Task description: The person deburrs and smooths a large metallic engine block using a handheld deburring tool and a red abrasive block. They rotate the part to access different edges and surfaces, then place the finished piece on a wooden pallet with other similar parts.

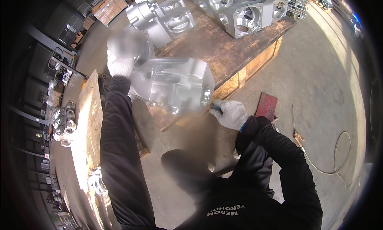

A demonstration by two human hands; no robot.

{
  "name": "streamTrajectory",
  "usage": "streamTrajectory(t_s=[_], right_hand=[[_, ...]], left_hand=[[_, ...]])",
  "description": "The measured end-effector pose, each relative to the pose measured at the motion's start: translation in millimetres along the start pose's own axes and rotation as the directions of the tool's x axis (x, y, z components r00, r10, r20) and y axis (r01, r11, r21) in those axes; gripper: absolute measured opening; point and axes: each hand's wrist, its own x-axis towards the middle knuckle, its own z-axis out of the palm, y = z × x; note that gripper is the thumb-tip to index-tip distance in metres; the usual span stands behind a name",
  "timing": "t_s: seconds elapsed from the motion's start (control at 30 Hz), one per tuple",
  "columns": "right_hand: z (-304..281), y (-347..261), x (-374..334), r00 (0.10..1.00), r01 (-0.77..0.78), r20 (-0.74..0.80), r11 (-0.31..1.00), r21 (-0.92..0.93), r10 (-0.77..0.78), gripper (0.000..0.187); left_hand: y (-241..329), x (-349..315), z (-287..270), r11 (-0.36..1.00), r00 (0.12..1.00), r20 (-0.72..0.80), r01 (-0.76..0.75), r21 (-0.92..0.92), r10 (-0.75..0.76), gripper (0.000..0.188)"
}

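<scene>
A large silver-grey metal casting [171,84] lies on its side at the near left corner of a wooden crate. My left hand [121,62], in a white glove, rests against the casting's far-left rounded end; a blur covers its fingers. By the round machined bore [205,94] at the casting's right end is my right hand [233,115], gloved as well. Its fingers are closed in a pinch on a small thin tool [216,107], with a bit of blue and a dark tip beside the bore's lower edge. The tool's exact kind is hidden by the fingers.
Several similar castings [241,20] stand on the crate top [199,44] at the back. A red metal piece [266,105] is right of my right hand. On the floor at right lies a hose with an orange-brown fitting [298,139]. A wooden board [88,122] stands at left.
</scene>
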Motion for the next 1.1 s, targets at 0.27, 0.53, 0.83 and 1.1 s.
streamTrajectory(t_s=[0.27, 0.53, 0.83, 1.1], right_hand=[[-84.7, -54.4, 51.6, 0.971, 0.130, 0.229, 0.954, -0.272, -0.067, 0.030], [-64.2, 38.4, 92.3, 0.948, -0.129, 0.299, 0.991, 0.046, 0.109, 0.036], [-9.2, 17.3, 9.4, 0.958, -0.265, 0.181, 0.928, 0.263, 0.223, 0.035], [-112.9, -52.2, 76.8, 0.971, 0.211, 0.190, 0.898, -0.387, -0.146, 0.030]], left_hand=[[22.5, -0.9, -13.1, 0.958, 0.990, -0.028, 0.125, -0.257, -0.136, 0.049], [-23.9, -2.5, 13.8, 0.962, 0.958, -0.141, -0.230, 0.148, 0.251, 0.049], [-6.9, 3.8, 8.8, 0.992, 0.998, -0.011, -0.060, -0.109, 0.059, 0.046], [23.0, -4.1, -18.4, 0.944, 0.991, -0.131, -0.008, -0.329, -0.037, 0.039]])
